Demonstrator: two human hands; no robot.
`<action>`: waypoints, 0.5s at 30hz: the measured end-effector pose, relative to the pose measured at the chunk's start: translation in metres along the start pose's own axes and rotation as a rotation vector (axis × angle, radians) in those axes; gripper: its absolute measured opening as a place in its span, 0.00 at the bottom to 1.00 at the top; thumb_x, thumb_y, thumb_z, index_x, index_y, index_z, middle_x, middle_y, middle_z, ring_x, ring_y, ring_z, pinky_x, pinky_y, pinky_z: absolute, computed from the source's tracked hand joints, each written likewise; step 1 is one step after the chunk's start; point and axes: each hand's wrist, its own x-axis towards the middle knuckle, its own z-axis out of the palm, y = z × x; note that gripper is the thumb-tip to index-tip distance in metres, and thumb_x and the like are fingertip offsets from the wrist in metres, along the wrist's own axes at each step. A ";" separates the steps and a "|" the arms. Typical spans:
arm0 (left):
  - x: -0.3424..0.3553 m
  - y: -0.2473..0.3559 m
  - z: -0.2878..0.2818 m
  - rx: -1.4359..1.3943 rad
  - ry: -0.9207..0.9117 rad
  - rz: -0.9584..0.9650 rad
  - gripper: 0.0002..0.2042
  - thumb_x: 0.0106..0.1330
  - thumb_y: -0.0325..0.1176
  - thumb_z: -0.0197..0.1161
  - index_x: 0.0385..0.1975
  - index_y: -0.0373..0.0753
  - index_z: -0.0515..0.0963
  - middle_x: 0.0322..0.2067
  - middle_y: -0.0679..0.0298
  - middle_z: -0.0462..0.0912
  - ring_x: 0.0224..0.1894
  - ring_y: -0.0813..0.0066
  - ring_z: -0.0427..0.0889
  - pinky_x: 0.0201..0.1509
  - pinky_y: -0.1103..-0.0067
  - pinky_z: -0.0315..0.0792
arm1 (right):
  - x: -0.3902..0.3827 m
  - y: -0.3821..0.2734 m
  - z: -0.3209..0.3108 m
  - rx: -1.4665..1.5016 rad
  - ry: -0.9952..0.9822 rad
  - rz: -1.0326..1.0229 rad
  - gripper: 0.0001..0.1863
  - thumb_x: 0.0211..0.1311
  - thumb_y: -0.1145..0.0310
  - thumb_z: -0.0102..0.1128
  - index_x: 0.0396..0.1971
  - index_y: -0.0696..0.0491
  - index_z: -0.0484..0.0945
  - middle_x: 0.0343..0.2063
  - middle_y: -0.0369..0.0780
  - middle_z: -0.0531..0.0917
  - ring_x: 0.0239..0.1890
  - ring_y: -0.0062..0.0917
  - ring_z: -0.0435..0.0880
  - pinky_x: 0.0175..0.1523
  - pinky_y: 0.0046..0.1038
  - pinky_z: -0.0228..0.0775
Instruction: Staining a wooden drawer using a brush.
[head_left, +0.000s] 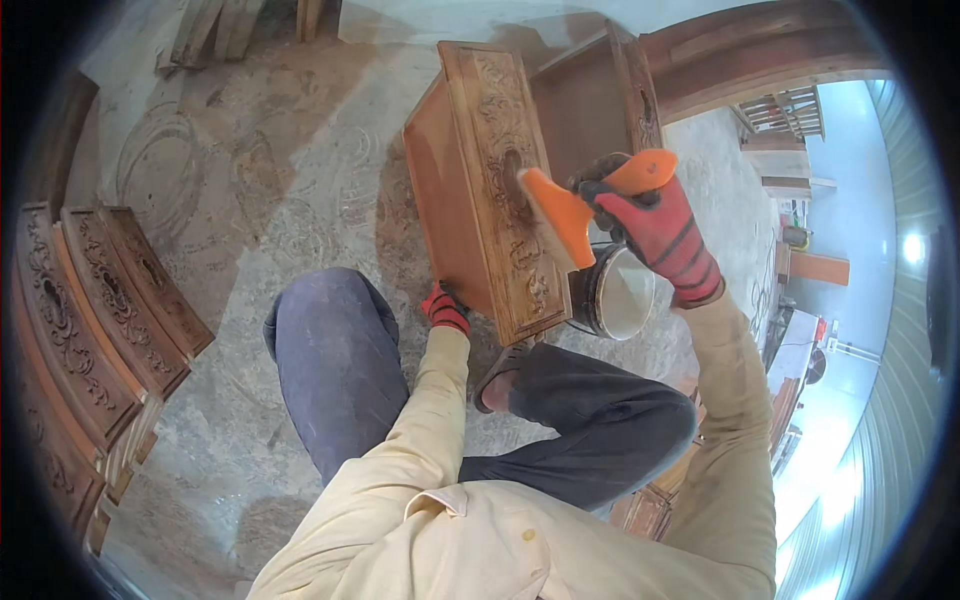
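A wooden drawer (455, 200) with a carved front panel (497, 120) stands tilted on the floor ahead of me. At its near lower edge, my left hand (446, 308), in a red and black glove, is closed on the drawer's side; some fingers are hidden beneath it. My right hand (662, 232), gloved alike, grips a wide orange brush (560, 215) by its handle. The brush's broad end, slightly blurred, lies over or against the right edge of the carved front; I cannot tell whether it touches.
A round bucket (600, 290) with pale contents stands beneath my right hand. Another drawer (590, 95) is behind the first. Several carved drawers (105, 285) line the left side. Wooden beams (760, 45) lie at the far right, and timber pieces (215, 30) at the far left.
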 end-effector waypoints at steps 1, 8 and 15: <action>0.002 0.000 0.002 -0.002 0.005 0.001 0.17 0.68 0.45 0.54 0.51 0.43 0.75 0.47 0.54 0.79 0.45 0.54 0.77 0.47 0.57 0.72 | 0.002 -0.001 0.001 -0.002 -0.004 0.001 0.09 0.55 0.68 0.63 0.30 0.60 0.84 0.19 0.36 0.81 0.17 0.18 0.73 0.25 0.21 0.65; 0.007 -0.004 0.005 -0.010 0.027 0.022 0.17 0.67 0.44 0.55 0.50 0.43 0.76 0.46 0.54 0.79 0.44 0.54 0.77 0.45 0.57 0.72 | 0.030 -0.021 -0.006 -0.039 -0.069 0.093 0.12 0.55 0.67 0.65 0.34 0.61 0.82 0.21 0.37 0.81 0.21 0.19 0.75 0.29 0.22 0.68; 0.009 -0.008 0.003 -0.019 0.050 0.041 0.17 0.66 0.44 0.56 0.49 0.42 0.76 0.45 0.54 0.80 0.43 0.54 0.78 0.44 0.58 0.73 | 0.047 -0.001 -0.002 -0.304 0.028 0.155 0.12 0.55 0.67 0.65 0.33 0.61 0.81 0.21 0.36 0.80 0.22 0.17 0.75 0.29 0.20 0.67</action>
